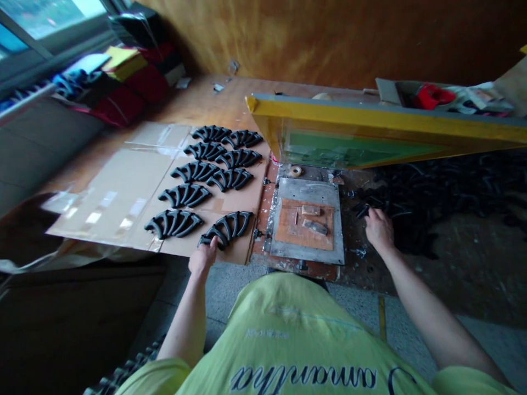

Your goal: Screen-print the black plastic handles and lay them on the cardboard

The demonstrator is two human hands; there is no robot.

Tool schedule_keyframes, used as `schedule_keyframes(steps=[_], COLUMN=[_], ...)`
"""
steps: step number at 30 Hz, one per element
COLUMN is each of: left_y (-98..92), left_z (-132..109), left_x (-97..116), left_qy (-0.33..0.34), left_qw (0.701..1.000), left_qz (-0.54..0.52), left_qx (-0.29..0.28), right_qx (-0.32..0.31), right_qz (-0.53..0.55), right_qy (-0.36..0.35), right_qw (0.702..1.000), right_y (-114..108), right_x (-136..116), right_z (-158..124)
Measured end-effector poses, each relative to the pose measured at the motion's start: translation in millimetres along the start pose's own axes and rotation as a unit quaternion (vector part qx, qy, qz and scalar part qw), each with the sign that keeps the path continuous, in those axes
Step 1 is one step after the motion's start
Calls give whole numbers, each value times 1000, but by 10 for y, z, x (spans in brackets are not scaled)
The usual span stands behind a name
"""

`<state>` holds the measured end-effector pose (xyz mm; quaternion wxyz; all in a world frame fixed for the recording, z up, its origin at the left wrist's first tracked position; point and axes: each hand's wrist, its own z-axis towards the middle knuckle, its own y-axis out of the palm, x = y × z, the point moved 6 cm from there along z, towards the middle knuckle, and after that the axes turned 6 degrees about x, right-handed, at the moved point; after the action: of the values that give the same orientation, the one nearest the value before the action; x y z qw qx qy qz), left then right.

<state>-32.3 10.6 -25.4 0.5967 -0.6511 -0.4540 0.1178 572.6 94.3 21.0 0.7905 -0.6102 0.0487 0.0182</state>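
My left hand (203, 257) is at the near edge of a cardboard sheet (111, 181), its fingers closed on the end of a black curved piece (217, 236) in the nearest row. Fan-shaped groups of similar black curved pieces (185, 193) lie in two columns on the sheet. On the right, my right hand (379, 229) pinches a black curved piece (362, 211) at the near left side of a dark heap (461, 186). Between the hands lies a metal plate (307, 189), bearing an orange-brown board (284, 230) with small blocks (315, 226) on it.
A yellow-edged screen frame (370, 118) with a green mesh stands tilted above the plate's far side. A tape roll (295, 171) sits near the plate's back edge. At the back right is an open carton (389, 92). Boxes and bundles (123, 96) line the window side.
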Motion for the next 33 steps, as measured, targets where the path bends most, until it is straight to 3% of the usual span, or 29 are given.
schedule_keyframes(steps=[2,5,7,9,13,18,23,27,30,33], left_y=[-91,-28,127,285,457,440,446,419,371,340], left_z=[-138,-464,-631,-686,-590,-465,-366,37,434,610], left_x=[91,422,577,650,712,729,917,1127,1183,1174], left_qy=[28,170,205,189,164,155,276,326,288,257], left_qw=[995,975,969,972,977,978,954,940,952,960], left_qz=[83,102,107,113,114,116,104,99,104,112], left_qx=[50,96,88,79,79,76,49,34,22,18], right_qx=[-10,-16,-4,5,7,8,15,23,19,11], right_qz=[64,150,170,169,159,185,194,196,196,190], right_qy=[-63,-178,-218,-224,-226,-242,-236,-228,-221,-215], right_qw=[996,972,961,960,961,953,952,954,955,958], right_y=[-44,-61,-57,-39,11,86,118,112,118,92], right_x=[-483,-1203,-1510,-1658,-1753,-1855,-1863,-1843,-1833,-1840], right_z=[7,-63,-101,-98,-41,-19,-42,-53,-51,-31])
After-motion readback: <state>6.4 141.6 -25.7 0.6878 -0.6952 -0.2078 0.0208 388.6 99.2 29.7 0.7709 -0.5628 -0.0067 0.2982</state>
